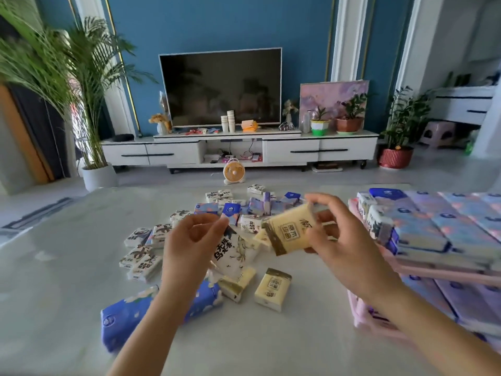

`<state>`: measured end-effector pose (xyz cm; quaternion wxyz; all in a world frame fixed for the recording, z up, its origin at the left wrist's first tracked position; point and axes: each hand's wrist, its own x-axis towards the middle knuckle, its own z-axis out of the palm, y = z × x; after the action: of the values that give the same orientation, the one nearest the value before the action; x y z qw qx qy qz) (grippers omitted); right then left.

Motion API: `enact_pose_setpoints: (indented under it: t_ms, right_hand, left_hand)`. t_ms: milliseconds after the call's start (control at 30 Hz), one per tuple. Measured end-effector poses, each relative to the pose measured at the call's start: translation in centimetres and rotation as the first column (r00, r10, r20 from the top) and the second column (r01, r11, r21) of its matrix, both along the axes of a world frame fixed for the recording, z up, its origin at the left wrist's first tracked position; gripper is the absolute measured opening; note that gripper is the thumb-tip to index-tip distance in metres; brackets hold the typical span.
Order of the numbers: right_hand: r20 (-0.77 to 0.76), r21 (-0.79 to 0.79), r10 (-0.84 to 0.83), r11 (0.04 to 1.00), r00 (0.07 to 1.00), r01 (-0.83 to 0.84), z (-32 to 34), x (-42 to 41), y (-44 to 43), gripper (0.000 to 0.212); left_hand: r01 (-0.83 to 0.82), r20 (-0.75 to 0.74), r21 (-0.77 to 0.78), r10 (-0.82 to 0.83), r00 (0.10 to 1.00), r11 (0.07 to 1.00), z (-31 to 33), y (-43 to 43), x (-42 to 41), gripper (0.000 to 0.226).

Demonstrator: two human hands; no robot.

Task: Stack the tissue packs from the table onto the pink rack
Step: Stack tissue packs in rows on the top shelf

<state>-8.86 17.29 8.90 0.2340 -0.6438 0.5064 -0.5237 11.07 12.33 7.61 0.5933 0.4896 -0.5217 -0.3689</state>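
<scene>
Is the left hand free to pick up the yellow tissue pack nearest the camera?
Probably not yet: the left hand grips a white tissue pack. The yellow tissue pack itself lies uncovered just right of that wrist, with nothing in between.

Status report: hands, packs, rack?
Left hand holds white pack. Right hand holds yellow pack. Pink rack partly stacked. Loose packs on table.

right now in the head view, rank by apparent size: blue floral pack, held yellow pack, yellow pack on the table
1. blue floral pack
2. yellow pack in the right hand
3. yellow pack on the table
The yellow ones may truly match; the held one sits nearer.
</scene>
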Motion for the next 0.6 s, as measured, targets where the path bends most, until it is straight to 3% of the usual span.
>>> enact_pose_setpoints:
  t_ms: [100, 133, 200, 233, 300, 333, 367, 433, 500, 600]
  right_hand:
    - [-0.419, -0.023, -0.159, 0.986, 0.894, 0.165, -4.8, -1.4, -1.4, 0.047]
    - [-0.525, -0.023, -0.185, 0.979, 0.831, 0.203, -6.6, -1.6, -2.0, 0.05]
    - [-0.659, 0.022, -0.197, 0.96, 0.726, 0.28, -9.4, -1.8, -3.2, 0.054]
    - [-0.714, 0.072, -0.163, 0.951, 0.681, 0.302, -10.1, -1.9, -3.6, 0.058]
    - [-0.83, 0.07, -0.113, 0.95, 0.547, 0.303, -11.1, -1.8, -4.7, 0.071]
    - [-0.859, 0.038, -0.113, 0.959, 0.499, 0.282, -11.5, -1.5, -5.2, 0.07]
    - [-0.851, 0.001, -0.147, 0.96, 0.504, 0.282, -11.7, -1.0, -5.4, 0.055]
    - [-0.766, -0.024, -0.194, 0.961, 0.612, 0.274, -11.2, 0.0, -6.1, 0.026]
    - [-0.694, -0.013, -0.23, 0.951, 0.682, 0.308, -10.6, 0.6, -7.3, 0.03]
    - [-0.711, 0.003, -0.344, 0.87, 0.613, 0.492, -10.3, -0.3, -11.0, 0.034]
  left_hand:
    - [-0.118, 0.057, 0.123, 0.112, 0.992, 0.985, -2.3, -1.3, 0.9, 0.009]
    - [-0.111, -0.006, 0.238, 0.116, 0.993, 0.965, -3.5, -1.7, 1.2, 0.012]
    - [0.072, -0.305, 0.464, 0.083, 0.949, 0.883, -5.6, -2.0, 1.5, 0.019]
    - [0.182, -0.445, 0.509, 0.077, 0.892, 0.841, -6.6, -2.1, 1.5, 0.018]
    - [0.299, -0.55, 0.545, 0.064, 0.833, 0.783, -8.2, -2.0, 1.4, 0.014]
    - [0.329, -0.568, 0.55, 0.055, 0.821, 0.768, -8.7, -1.9, 1.5, 0.014]
    - [0.365, -0.592, 0.55, 0.042, 0.805, 0.751, -9.0, -1.7, 1.5, 0.016]
    - [0.435, -0.636, 0.554, 0.024, 0.771, 0.71, -9.0, -1.6, 1.5, 0.023]
    - [0.44, -0.616, 0.582, 0.017, 0.788, 0.684, -8.3, -1.6, 1.3, 0.028]
    - [0.42, -0.525, 0.583, -0.072, 0.848, 0.696, -7.2, -1.1, 0.3, 0.029]
